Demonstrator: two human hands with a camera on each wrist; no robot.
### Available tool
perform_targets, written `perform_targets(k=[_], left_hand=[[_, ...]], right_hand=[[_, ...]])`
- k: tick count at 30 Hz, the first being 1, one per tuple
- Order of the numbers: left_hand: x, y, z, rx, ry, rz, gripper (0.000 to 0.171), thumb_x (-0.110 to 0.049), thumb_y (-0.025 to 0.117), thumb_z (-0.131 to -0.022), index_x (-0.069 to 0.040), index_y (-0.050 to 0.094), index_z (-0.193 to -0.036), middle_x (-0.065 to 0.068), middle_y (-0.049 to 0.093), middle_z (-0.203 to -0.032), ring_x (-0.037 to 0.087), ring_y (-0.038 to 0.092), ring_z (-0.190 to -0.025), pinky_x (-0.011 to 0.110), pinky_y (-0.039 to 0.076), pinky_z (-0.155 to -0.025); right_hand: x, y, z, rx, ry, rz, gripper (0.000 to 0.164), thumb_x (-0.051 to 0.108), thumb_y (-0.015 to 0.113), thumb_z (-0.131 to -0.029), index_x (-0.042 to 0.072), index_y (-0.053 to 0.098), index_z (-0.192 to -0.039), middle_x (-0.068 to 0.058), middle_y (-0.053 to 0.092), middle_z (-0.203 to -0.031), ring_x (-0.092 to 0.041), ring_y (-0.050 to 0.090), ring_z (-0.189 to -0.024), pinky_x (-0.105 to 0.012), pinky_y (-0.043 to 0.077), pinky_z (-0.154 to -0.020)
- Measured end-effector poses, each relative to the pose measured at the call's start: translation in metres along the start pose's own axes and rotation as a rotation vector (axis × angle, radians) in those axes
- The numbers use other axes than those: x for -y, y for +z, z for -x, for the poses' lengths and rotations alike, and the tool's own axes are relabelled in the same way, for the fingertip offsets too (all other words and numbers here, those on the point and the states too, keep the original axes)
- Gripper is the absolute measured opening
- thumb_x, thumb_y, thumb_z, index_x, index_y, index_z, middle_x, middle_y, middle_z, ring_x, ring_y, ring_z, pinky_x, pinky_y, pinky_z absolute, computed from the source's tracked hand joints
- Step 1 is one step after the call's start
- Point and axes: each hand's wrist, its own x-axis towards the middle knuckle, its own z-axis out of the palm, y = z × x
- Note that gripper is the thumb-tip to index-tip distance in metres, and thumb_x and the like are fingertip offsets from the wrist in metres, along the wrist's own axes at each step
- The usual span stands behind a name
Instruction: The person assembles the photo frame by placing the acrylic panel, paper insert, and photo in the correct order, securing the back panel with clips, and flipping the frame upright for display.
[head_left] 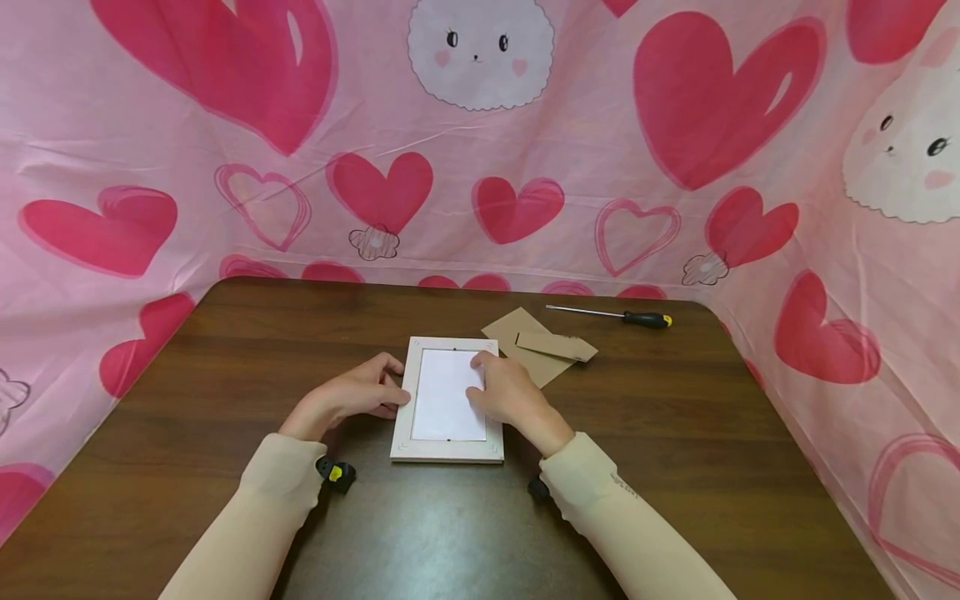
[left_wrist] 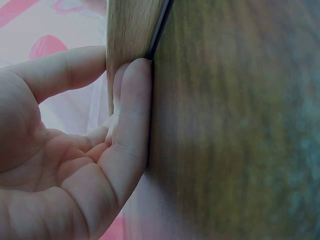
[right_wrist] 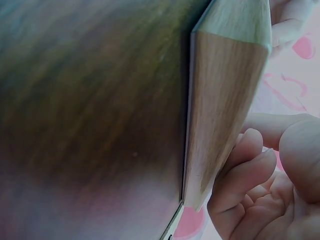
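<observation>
A white picture frame (head_left: 447, 452) lies flat on the table, with a white sheet (head_left: 448, 412) inside its border. My left hand (head_left: 358, 390) holds the frame's left edge. In the left wrist view, its thumb (left_wrist: 70, 72) reaches the upper edge while the fingers (left_wrist: 135, 95) lie along the wooden side, low by the table. My right hand (head_left: 512, 392) is over the frame's right border, with index finger and thumb touching the sheet. Other fingers (right_wrist: 245, 172) bend beside the frame's side in the right wrist view.
Behind the frame to the right lies a brown backing board (head_left: 521, 321) with a stand flap (head_left: 551, 344). A screwdriver (head_left: 645, 320) with a black and yellow handle lies farther back on the wooden table (head_left: 675, 467). Pink heart-patterned cloth (head_left: 517, 125) surrounds the table.
</observation>
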Motion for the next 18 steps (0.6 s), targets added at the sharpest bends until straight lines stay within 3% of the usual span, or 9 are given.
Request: perform_targets(k=[18], left_hand=[[0.0016, 0.0005, -0.0006, -0.002, -0.003, 0.004, 0.056, -0.014, 0.073, -0.098, 0.001, 0.040, -0.142, 0.016, 0.059, -0.105, 0.025, 0.064, -0.096, 0.043, 0.060, -0.096]], right_hand=[[-0.0039, -0.0008, -0.0008, 0.003, -0.049, 0.003, 0.042, 0.023, 0.075, -0.099, 0.005, 0.065, -0.135, -0.006, 0.063, -0.083, -0.026, 0.059, -0.086, -0.042, 0.053, -0.081]])
